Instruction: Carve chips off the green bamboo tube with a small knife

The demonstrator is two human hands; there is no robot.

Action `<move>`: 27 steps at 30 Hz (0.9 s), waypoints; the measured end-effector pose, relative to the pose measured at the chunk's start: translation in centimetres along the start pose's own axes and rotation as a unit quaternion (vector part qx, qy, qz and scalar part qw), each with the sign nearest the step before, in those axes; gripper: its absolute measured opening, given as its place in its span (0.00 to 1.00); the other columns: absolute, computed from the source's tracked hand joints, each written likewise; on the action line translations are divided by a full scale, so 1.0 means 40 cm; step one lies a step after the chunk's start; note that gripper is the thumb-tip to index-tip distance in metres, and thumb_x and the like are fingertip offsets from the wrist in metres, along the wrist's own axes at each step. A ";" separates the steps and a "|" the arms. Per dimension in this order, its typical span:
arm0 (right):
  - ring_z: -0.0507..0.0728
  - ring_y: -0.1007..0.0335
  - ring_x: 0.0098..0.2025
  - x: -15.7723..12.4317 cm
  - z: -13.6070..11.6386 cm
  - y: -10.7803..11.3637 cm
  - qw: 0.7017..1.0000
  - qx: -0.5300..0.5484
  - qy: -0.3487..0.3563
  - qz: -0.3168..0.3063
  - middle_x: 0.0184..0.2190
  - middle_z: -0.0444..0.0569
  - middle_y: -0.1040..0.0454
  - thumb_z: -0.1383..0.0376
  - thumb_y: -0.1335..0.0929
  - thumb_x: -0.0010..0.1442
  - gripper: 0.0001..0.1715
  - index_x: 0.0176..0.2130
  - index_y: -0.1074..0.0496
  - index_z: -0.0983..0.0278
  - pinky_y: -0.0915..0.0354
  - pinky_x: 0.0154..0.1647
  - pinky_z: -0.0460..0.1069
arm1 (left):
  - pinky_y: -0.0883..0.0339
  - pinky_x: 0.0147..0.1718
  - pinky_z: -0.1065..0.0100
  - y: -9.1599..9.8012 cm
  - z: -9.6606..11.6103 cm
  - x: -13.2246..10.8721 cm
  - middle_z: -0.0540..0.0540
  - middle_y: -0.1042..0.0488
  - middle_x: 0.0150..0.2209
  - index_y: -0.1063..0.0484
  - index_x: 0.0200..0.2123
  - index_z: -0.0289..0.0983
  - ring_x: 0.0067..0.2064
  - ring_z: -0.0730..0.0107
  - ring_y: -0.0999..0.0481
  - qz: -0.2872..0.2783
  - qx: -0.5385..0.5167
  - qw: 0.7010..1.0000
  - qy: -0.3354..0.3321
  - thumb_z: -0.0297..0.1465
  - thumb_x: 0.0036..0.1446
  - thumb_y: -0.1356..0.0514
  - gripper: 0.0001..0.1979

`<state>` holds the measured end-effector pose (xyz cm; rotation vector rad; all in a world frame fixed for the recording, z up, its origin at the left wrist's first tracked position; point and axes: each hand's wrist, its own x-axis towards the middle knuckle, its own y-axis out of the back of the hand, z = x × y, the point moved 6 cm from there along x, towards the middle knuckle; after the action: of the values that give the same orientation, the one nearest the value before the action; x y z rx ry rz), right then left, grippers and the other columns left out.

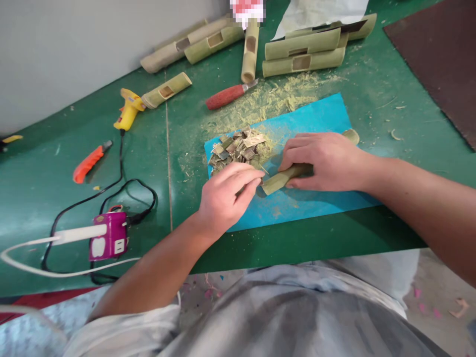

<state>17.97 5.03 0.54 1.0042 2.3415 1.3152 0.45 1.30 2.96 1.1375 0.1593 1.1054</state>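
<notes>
A green bamboo tube (277, 182) lies slanted over a blue sheet (297, 210). My right hand (325, 161) is wrapped over its middle, and its far end shows past the knuckles. Beside the near left end of the tube is my left hand (230, 191), thumb and fingertips pinched together. Whatever sits in that pinch, if anything, is too small to make out. A pile of bamboo chips (241, 146) rests on the sheet just beyond my left hand.
Behind the sheet lie a red-handled knife (225, 96) and bamboo shavings (267, 106). Notched bamboo tubes (303, 62) line the back. At left are a yellow glue gun (128, 111), an orange cutter (88, 162) and a purple power adapter (117, 228) with cords. A brown board (439, 59) is at right.
</notes>
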 end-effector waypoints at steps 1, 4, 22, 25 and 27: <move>0.61 0.30 0.43 0.000 0.001 0.000 1.000 0.001 0.000 -0.001 0.39 0.51 0.24 0.56 0.31 0.59 0.12 0.38 0.24 0.60 0.40 0.40 0.53 | 0.26 0.44 0.68 0.000 -0.001 0.000 0.46 0.20 0.40 0.23 0.40 0.38 0.40 0.69 0.20 0.004 0.003 1.000 0.000 0.27 0.67 0.42 0.07; 0.60 0.30 0.42 0.001 0.002 0.000 1.000 0.003 0.001 -0.003 0.39 0.50 0.24 0.55 0.31 0.58 0.12 0.38 0.24 0.60 0.41 0.40 0.53 | 0.27 0.44 0.68 -0.006 -0.007 -0.001 0.46 0.20 0.40 0.24 0.40 0.37 0.41 0.69 0.21 0.001 0.028 1.000 0.007 0.28 0.68 0.44 0.08; 0.60 0.31 0.43 -0.003 0.007 -0.004 1.000 -0.002 0.006 0.004 0.39 0.49 0.24 0.57 0.31 0.58 0.12 0.39 0.23 0.60 0.41 0.39 0.52 | 0.34 0.28 0.76 -0.002 0.010 -0.006 0.50 0.25 0.30 0.25 0.36 0.36 0.27 0.79 0.30 0.021 -0.018 1.000 -0.005 0.24 0.63 0.40 0.04; 0.60 0.31 0.42 -0.003 0.007 -0.004 1.000 -0.002 0.011 0.012 0.38 0.49 0.24 0.57 0.31 0.57 0.12 0.39 0.23 0.60 0.41 0.39 0.52 | 0.33 0.29 0.76 -0.003 0.008 -0.006 0.51 0.23 0.30 0.25 0.36 0.36 0.27 0.79 0.28 0.018 -0.017 1.000 0.009 0.26 0.62 0.37 0.02; 0.60 0.31 0.42 -0.003 0.007 -0.004 1.000 0.000 0.012 0.017 0.38 0.50 0.24 0.56 0.30 0.57 0.13 0.39 0.23 0.61 0.41 0.39 0.52 | 0.32 0.29 0.76 -0.003 0.002 -0.007 0.50 0.23 0.31 0.24 0.35 0.36 0.29 0.78 0.26 0.015 -0.017 0.999 0.025 0.28 0.62 0.36 0.02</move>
<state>18.13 5.07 0.26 1.0375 2.3516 1.3475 0.44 1.02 2.79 1.0858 0.1612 1.1601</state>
